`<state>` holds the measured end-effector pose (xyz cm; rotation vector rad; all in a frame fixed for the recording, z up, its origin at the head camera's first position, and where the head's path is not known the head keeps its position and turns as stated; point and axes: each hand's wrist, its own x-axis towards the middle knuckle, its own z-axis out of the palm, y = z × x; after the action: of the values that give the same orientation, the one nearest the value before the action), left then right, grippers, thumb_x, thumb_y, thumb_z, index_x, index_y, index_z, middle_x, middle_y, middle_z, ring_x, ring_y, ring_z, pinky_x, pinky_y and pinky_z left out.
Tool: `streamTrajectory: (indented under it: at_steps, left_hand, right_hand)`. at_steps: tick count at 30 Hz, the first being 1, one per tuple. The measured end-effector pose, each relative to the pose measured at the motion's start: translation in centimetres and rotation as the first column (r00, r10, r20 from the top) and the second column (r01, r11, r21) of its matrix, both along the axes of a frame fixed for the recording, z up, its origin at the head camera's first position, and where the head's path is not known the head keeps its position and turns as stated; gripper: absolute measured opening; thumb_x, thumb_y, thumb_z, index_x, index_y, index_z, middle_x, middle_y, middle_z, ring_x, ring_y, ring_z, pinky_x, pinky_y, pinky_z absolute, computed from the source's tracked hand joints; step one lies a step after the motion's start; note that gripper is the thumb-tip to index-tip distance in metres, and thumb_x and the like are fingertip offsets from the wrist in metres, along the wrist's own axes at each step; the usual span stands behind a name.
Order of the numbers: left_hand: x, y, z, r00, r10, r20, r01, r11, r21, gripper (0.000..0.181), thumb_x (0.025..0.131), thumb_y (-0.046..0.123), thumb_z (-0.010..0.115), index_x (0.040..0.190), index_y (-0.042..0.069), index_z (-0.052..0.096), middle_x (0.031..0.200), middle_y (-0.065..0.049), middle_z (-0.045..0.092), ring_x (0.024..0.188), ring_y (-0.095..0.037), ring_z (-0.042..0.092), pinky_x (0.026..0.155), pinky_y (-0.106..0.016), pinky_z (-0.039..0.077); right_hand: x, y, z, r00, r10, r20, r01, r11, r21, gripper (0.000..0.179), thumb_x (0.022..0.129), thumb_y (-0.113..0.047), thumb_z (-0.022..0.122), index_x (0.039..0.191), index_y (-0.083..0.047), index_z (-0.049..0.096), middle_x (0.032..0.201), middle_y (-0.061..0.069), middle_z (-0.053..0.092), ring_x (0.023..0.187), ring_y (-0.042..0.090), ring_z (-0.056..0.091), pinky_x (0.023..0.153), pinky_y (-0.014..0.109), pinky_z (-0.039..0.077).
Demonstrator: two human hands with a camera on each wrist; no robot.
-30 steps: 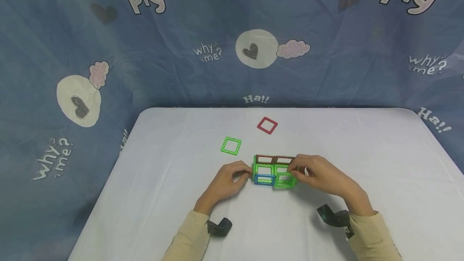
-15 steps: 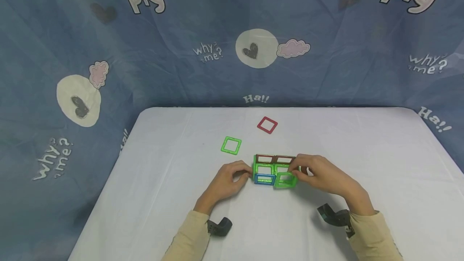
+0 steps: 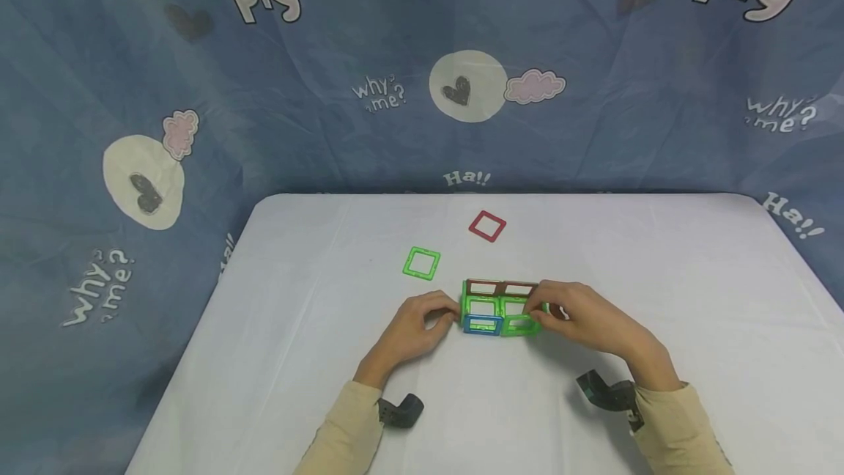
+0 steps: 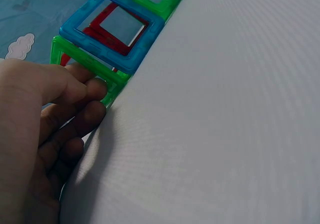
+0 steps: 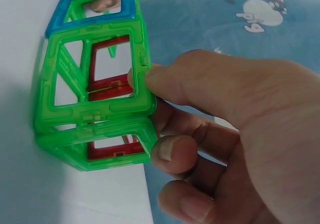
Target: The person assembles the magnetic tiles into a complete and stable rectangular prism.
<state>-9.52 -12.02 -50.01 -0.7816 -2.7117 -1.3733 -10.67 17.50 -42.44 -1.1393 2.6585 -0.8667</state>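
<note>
A box of magnetic tiles, see-through frames in green, blue and red, stands on the white table. Its left front is a blue square tile. Beside that is a green square tile as the right front. My right hand pinches this green tile by its upper right corner, thumb on the front face, other fingers curled behind and beside it. At the left end, my left hand holds the green end tile with bent fingertips. Part of the right end is hidden behind my right hand in the head view.
A loose green square tile lies flat behind the box, to the left. Farther back lies a loose red square tile. A blue printed cloth hangs beyond the table's back edge. Dark camera mounts sit at both wrists.
The green tile under my right hand has swung inward, its lower edge now nearly in line with the blue tile. My left hand has stayed at the box's left end.
</note>
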Motion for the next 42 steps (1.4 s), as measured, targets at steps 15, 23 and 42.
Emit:
streamTrajectory:
  at_steps: [15,23,42]
  left_hand:
    - [0.2,0.0,0.2,1.000,0.003,0.031,-0.003,1.000,0.001,0.018,0.089,0.007,0.061,0.097,0.020,0.070,0.094,0.010,0.068,0.097,-0.004,0.062,0.095,-0.028,0.048]
    - [0.3,0.1,0.2,1.000,-0.003,0.016,0.004,1.000,-0.005,0.018,0.089,0.006,0.061,0.097,0.020,0.070,0.094,0.009,0.069,0.097,-0.005,0.062,0.095,-0.028,0.048]
    - [-0.1,0.0,0.1,1.000,0.006,0.018,-0.006,1.000,0.003,0.017,0.090,0.008,0.061,0.101,0.018,0.069,0.097,0.010,0.069,0.100,-0.005,0.062,0.096,-0.027,0.048]
  right_hand:
    - [0.1,0.1,-0.3,1.000,-0.012,0.024,0.012,1.000,0.009,0.011,0.087,-0.009,0.066,0.093,-0.019,0.066,0.085,-0.015,0.058,0.069,-0.001,0.047,0.058,0.020,0.044]
    - [0.2,0.0,-0.3,0.998,-0.006,0.056,0.005,1.000,0.007,0.011,0.087,-0.009,0.065,0.093,-0.018,0.066,0.085,-0.014,0.058,0.069,0.000,0.048,0.059,0.019,0.044]
    - [-0.2,0.9,-1.7,0.967,-0.253,-0.026,0.235,0.929,-0.286,0.013,0.094,-0.010,0.057,0.106,-0.012,0.060,0.096,0.001,0.062,0.082,0.004,0.052,0.069,0.019,0.045]
